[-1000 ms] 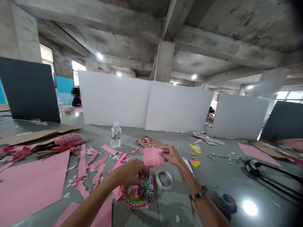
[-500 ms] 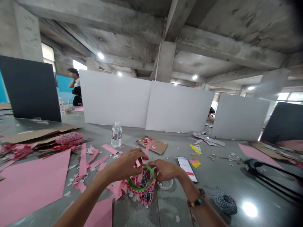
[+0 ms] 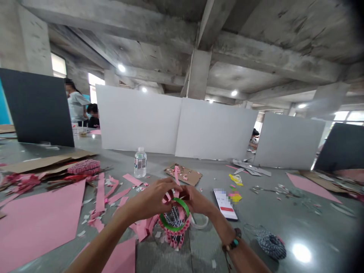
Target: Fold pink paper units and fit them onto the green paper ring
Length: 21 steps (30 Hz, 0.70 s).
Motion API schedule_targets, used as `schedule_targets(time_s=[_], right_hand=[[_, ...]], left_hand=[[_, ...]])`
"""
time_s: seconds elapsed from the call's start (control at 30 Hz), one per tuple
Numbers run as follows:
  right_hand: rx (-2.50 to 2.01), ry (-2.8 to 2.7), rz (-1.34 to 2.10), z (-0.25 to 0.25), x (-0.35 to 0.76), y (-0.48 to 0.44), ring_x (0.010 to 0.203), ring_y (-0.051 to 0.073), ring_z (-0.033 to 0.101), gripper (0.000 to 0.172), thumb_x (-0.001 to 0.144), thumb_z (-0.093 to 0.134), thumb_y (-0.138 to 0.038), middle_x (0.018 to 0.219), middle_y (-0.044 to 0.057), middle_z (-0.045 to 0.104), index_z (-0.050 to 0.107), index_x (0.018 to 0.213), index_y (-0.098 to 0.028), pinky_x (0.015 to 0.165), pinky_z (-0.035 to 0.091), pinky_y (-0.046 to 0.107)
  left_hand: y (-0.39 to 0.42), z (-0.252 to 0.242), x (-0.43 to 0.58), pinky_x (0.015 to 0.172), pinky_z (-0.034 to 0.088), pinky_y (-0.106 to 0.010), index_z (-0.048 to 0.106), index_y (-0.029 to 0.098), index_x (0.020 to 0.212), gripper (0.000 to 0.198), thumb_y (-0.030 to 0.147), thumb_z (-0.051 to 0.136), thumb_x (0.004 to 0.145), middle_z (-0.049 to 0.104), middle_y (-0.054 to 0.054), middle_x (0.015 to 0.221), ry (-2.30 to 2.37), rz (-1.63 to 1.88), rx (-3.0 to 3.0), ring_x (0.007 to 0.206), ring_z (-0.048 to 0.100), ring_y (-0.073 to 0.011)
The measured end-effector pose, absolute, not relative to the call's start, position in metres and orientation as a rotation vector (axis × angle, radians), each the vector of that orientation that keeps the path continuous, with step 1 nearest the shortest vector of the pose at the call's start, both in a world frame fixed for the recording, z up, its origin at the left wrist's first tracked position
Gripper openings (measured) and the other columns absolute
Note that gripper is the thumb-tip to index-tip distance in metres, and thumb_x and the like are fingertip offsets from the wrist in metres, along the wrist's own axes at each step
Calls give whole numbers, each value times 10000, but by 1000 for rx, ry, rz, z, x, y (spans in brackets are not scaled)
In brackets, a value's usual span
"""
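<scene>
My left hand (image 3: 150,199) and my right hand (image 3: 196,201) meet above a round paper craft (image 3: 173,225) with a pink scalloped rim and black-and-white patterned pieces. Both hands pinch a looped pink paper strip (image 3: 176,176), whose end stands up between them. A green ring (image 3: 173,223) sits tilted on the craft, just under my fingers. My fingers hide part of the strip and the ring's far side. A white tape roll (image 3: 200,223) lies partly hidden beside the craft, below my right hand.
A smartphone (image 3: 225,204) lies right of my right hand, with a black-and-white bundle (image 3: 270,244) nearer me. Pink sheets (image 3: 40,223), strips, scraps, cardboard (image 3: 183,174) and a water bottle (image 3: 140,163) surround me. Two people are at back left, by white boards (image 3: 176,127).
My hands have moved closer together, and the pink strip now stands up between them. The green ring sits slightly lower and further right. At back left, a standing person has moved left.
</scene>
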State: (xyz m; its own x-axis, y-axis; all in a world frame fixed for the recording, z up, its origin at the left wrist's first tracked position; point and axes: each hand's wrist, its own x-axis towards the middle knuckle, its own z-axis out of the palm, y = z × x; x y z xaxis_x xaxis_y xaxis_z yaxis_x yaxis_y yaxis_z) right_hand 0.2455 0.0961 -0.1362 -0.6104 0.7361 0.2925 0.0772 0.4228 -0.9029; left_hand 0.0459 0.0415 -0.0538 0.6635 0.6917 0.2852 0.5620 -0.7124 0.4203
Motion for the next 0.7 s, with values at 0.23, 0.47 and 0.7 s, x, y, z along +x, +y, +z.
schedule_targets(time_s=[0.23,0.47,0.7], right_hand=[[-655,-1865,1280,-140,254,104,542,77,491,304,696,818,-335,701,-26,563,599,799,-150,494,378,173],[-650,-1752,1314,-131,256,98,515,117,479,373,624,872,-419,612,-26,549,588,728,-201,490,351,235],[-632,-1679,1303,-122,258,93,592,165,513,391,600,884,-451,664,14,576,563,633,-231,566,408,293]], left_hand=[[43,-57,45,830,509,-286,573,287,1200,433,157,601,788,583,-26,1174,996,629,2559,975,623,-188],[44,-60,42,911,493,-325,495,310,1320,608,203,678,750,514,-55,1305,989,608,2617,1117,553,-243],[42,-55,44,843,506,-277,521,322,1288,505,191,644,816,546,-21,1219,947,673,2578,969,594,-175]])
